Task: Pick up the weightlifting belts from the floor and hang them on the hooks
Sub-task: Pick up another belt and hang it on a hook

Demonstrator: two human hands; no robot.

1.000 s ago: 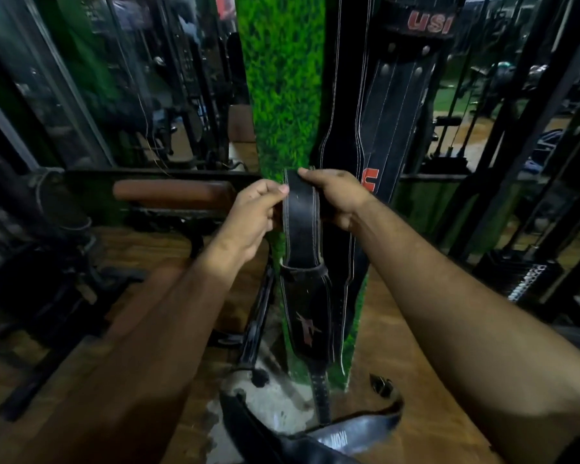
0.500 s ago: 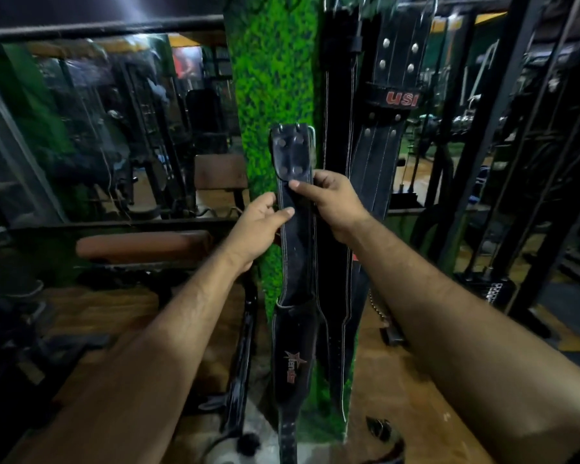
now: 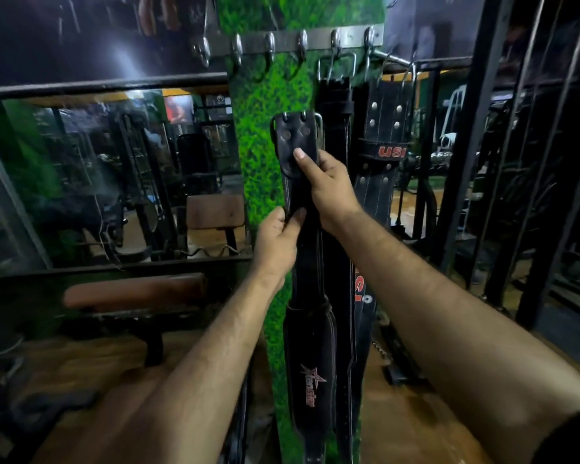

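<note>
Mid-hang, the right hand (image 3: 327, 185) pinches the belt (image 3: 303, 202) near its buckle and the left hand (image 3: 277, 241) grips it lower, below the hooks (image 3: 302, 45); next, seemingly, lifting the buckle onto a free hook.

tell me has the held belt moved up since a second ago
Yes. The belt has risen along the hanging USI belt, its top now nearer the hook rail.

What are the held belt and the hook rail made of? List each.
Held belt: looks like matte black leather, with white edge stitching and rivets near its top; could be synthetic.
Hook rail: bare, shiny silver metal, probably steel, judging by bright glints on its curved hooks.
</note>
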